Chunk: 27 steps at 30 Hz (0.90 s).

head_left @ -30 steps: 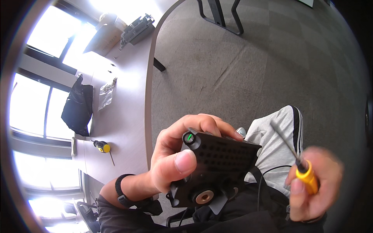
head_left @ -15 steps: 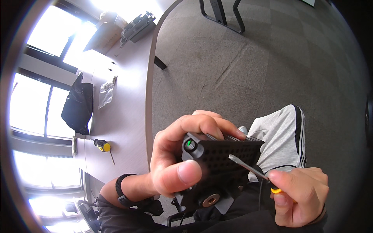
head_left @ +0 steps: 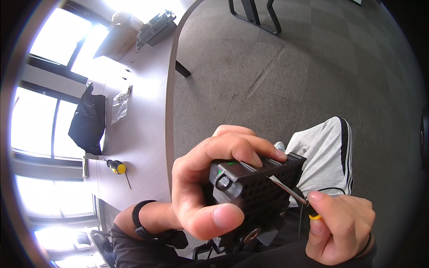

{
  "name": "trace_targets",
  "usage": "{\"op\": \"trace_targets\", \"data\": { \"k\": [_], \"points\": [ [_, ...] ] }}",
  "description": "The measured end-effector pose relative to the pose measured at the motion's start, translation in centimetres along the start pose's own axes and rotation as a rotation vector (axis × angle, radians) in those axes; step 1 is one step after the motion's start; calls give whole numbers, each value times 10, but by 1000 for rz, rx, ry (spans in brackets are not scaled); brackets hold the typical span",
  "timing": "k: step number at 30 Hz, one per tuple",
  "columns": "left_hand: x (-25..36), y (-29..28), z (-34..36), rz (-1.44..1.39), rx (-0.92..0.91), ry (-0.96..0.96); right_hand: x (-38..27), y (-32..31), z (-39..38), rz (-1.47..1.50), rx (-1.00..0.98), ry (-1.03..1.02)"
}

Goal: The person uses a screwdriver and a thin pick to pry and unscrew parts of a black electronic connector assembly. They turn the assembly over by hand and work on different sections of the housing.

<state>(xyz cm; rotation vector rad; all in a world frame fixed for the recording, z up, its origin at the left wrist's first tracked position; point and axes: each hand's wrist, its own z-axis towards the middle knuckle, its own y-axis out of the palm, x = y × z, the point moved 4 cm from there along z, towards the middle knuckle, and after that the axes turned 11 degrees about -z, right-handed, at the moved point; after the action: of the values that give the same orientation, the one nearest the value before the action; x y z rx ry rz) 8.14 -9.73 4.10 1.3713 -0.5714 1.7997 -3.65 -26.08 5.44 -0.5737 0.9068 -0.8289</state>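
Observation:
My left hand (head_left: 201,178) is wrapped round a black box-shaped device (head_left: 263,196) with a perforated side and a round metal-rimmed hole low on it. The fingers lie over its top edge and the thumb presses its near corner, beside a clear round part with a bit of green. Between the thumb and fingers of my right hand (head_left: 342,223) is a flat-blade screwdriver (head_left: 288,190) with a black and yellow handle, mostly hidden in the grip. Its blade points up and left at the perforated side; whether the tip touches cannot be told.
On the pale table (head_left: 143,120) at left lie another black and yellow screwdriver (head_left: 118,168), a clear plastic bag (head_left: 120,105) and a black bag (head_left: 88,125). A cardboard box (head_left: 117,40) and a grey device (head_left: 156,30) stand farther back. A black cable (head_left: 330,189) runs near my right hand.
My left hand has tilted the black device, so more of its top and end shows. The screwdriver in my right hand has shifted slightly, its tip now nearer the device's upper edge.

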Motion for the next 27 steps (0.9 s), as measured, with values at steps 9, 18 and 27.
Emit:
{"op": "trace_targets", "data": {
  "k": [9,18,27],
  "points": [
    [1,4,1,78,153,-34,-5,0,2,-84,44,-43],
    [4,4,0,144,301,-219,2,-9,6,-6,-8,-4],
    [2,1,4,137,150,-79,2,-7,4,7,-66,53]
  ]
}}
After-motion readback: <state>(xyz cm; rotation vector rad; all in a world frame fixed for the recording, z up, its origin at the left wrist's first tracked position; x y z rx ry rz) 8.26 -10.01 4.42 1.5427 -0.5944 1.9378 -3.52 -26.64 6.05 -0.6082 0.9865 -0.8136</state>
